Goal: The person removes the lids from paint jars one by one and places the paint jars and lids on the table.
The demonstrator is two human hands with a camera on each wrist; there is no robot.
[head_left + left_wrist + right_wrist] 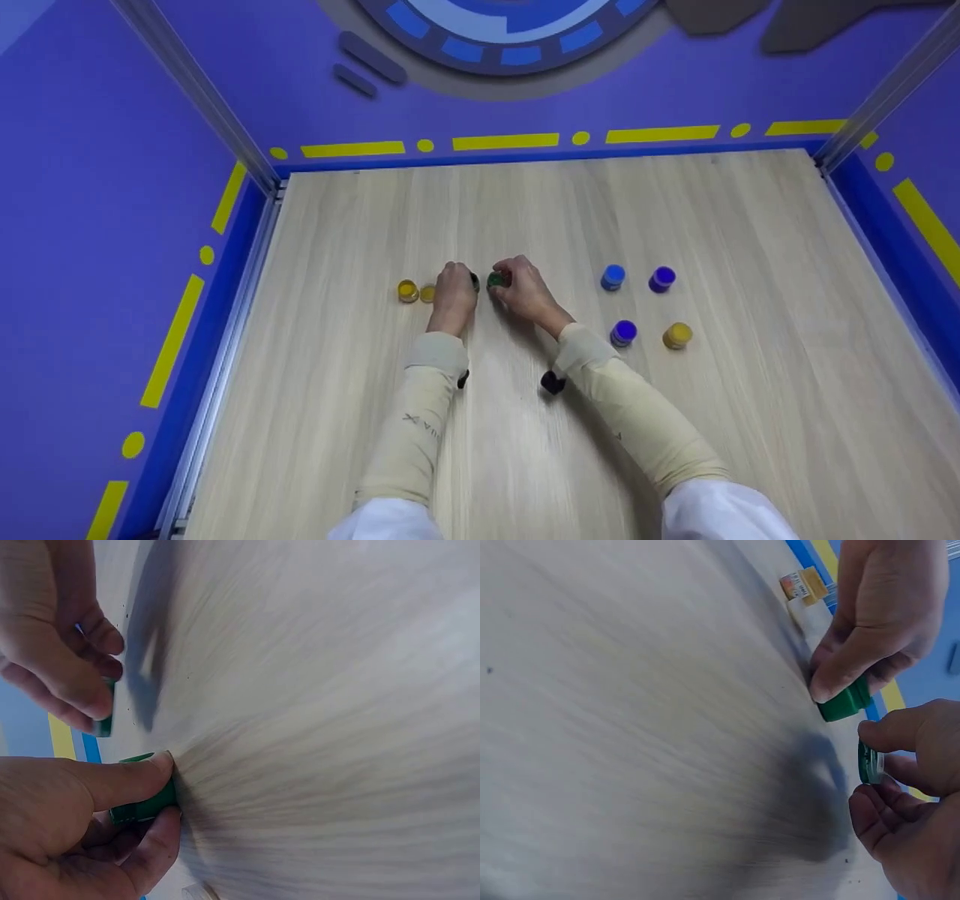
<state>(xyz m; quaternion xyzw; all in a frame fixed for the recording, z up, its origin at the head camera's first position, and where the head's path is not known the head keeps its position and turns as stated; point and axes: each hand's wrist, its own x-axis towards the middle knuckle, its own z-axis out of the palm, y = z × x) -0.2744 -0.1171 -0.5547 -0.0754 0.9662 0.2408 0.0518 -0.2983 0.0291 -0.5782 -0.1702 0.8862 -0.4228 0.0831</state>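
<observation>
A small green paint jar [150,808] is pinched between the thumb and fingers of my left hand [454,292], low at the tabletop. My right hand [529,289] holds a round green lid [869,763] by its rim, off the jar and a short way to its right. Just left of my left hand stands a yellow paint jar [407,291] without its lid. Its yellow lid [427,293] lies between that jar and my left hand, partly covered by the hand in the head view.
To the right on the wooden table [750,420] stand several capped jars: a blue jar [613,277], a purple jar [662,280], another purple jar [623,333] and a yellow-capped jar [678,335]. Blue panels [525,112] wall the back and sides.
</observation>
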